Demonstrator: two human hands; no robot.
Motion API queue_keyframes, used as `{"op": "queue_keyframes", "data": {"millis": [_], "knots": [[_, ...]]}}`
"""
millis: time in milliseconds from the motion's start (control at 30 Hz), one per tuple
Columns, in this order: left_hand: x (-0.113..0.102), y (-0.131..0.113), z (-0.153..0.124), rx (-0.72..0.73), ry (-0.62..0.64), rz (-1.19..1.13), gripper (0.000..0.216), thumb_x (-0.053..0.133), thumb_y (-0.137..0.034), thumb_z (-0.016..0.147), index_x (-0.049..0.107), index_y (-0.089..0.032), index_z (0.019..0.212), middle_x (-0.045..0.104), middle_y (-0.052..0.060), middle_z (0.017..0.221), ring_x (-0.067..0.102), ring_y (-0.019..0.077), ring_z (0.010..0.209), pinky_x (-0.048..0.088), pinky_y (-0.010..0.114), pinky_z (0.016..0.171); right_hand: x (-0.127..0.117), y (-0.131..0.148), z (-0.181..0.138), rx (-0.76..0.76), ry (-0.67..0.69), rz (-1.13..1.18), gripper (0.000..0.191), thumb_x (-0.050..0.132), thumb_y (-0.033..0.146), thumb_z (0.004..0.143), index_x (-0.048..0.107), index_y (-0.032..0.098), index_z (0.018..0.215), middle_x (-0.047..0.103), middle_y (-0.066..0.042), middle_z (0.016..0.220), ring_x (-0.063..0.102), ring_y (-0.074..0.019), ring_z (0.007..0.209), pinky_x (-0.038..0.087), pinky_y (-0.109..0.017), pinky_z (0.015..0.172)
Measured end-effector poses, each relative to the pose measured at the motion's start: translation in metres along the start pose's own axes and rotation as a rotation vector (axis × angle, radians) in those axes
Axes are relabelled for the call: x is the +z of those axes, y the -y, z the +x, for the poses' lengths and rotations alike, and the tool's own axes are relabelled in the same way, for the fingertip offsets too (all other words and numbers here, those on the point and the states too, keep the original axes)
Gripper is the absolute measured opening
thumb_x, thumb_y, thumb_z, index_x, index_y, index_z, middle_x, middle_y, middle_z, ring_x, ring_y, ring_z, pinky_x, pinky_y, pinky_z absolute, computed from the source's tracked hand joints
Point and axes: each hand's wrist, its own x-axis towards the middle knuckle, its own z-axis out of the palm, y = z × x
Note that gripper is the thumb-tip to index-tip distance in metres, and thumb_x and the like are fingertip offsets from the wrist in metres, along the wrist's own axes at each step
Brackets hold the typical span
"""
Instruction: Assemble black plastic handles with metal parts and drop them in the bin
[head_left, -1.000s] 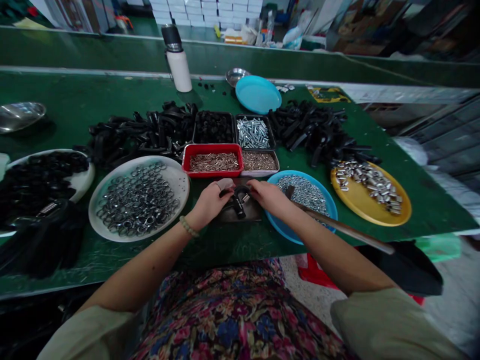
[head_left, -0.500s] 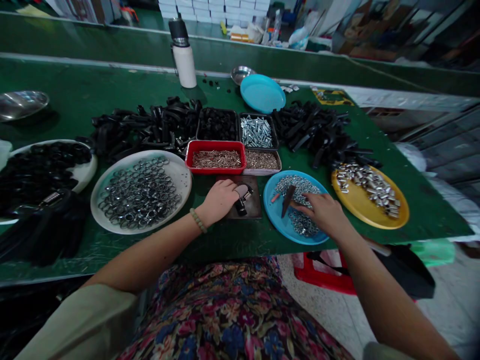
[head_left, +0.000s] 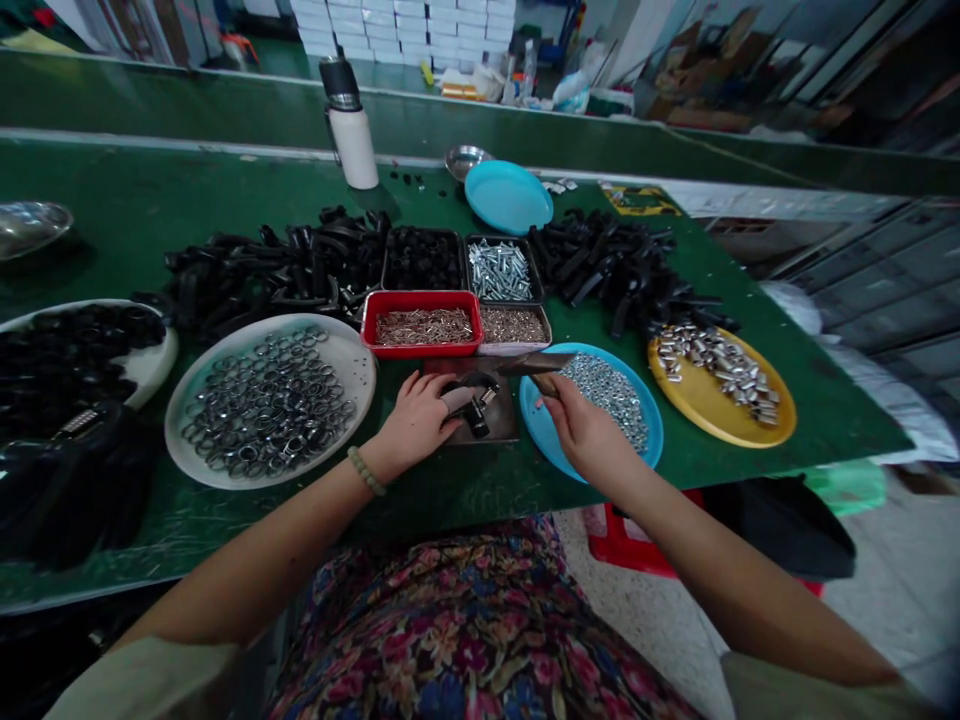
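My left hand is closed on a small black part with a shiny metal piece at its end. It holds this part on a flat metal plate at the table's front. My right hand grips a hammer by its handle, the dark head level just right of the black part and apart from it. Under the right hand lies a blue plate of small silver nuts. A red tray of thin pins and a tray of small rivets stand behind the metal plate.
A white plate of metal rings lies at left, a yellow plate of metal sleeves at right. Piles of black levers flank a tray of bolts. Farther back stand a bottle and an empty blue plate.
My right hand has lifted the hammer from over the blue plate and moved it left, beside the black part. My left hand stays on the part; the view has shifted slightly.
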Motion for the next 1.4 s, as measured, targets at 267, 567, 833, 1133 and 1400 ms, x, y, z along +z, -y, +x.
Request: {"op": "queue_keyframes", "data": {"millis": [267,567,833,1133,1400], "knots": [[0.004,0.004,0.001,-0.071,-0.055,-0.138,0.063,0.064,-0.031,0.081,0.04,-0.021,0.138,0.056,0.01,0.129,0.047,0.0257,0.124,0.022,0.049,0.114,0.011,0.025,0.009,-0.034,0.057,0.027,0.039,0.03,0.032,0.098,0.046,0.018,0.13,0.067,-0.014,0.112,0.067,-0.0274,0.095,0.05,-0.039,0.078],[0.003,-0.011,-0.007,0.03,0.039,0.01,0.045,0.045,-0.019,0.091,0.045,-0.024,0.135,0.054,0.011,0.128,0.045,0.0261,0.12,0.036,0.045,0.103,0.004,-0.026,-0.011,0.181,-0.086,-0.276,0.04,0.033,0.036,0.098,0.045,0.023,0.134,0.064,-0.014,0.119,0.068,-0.0279,0.089,0.051,-0.036,0.069],[-0.019,-0.012,0.019,-0.105,0.153,-0.751,0.036,0.036,-0.027,0.095,0.053,-0.015,0.124,0.064,0.011,0.11,0.06,0.0213,0.103,0.047,0.037,0.094,-0.004,-0.101,-0.01,0.135,-0.236,-0.725,0.038,0.043,0.039,0.095,0.061,0.019,0.122,0.063,-0.017,0.108,0.057,-0.0307,0.096,0.044,-0.04,0.074],[-0.032,-0.003,0.023,-0.162,0.264,-0.017,0.025,0.042,-0.027,0.092,0.064,-0.016,0.092,0.064,0.01,0.096,0.062,0.0215,0.091,0.047,0.034,0.086,0.001,-0.049,0.166,-0.08,0.097,-0.608,0.024,0.052,0.025,0.09,0.07,0.014,0.1,0.068,-0.016,0.106,0.054,-0.0268,0.105,0.037,-0.034,0.082],[-0.024,-0.019,0.176,-0.007,0.089,0.155,0.027,0.043,-0.021,0.092,0.068,-0.014,0.099,0.065,0.015,0.106,0.057,0.0286,0.109,0.043,0.044,0.092,0.016,-0.063,0.173,-0.104,0.032,-0.552,0.021,0.05,0.023,0.087,0.067,0.015,0.098,0.068,-0.015,0.107,0.054,-0.0285,0.104,0.039,-0.037,0.082]]}}
